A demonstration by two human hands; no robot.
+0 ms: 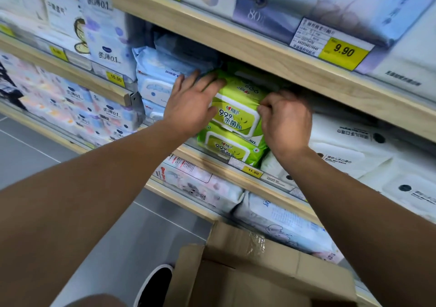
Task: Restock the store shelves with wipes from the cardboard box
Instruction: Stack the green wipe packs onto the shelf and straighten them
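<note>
Cardboard box sits open at bottom center of frame, flaps up, contents hidden. Mid-frame, left hand lies flat, fingers straight, on the top green wipes pack; right hand pinches its right edge w/ curled fingers. Best to push it level & square over the 2nd green pack, label facing out.

yellow price tags on shelf edges | grey floor | black shoe

2 wipes packs stacked on the middle shelf, top pack on the lower pack, left hand and right hand either side, cardboard box below.
</note>
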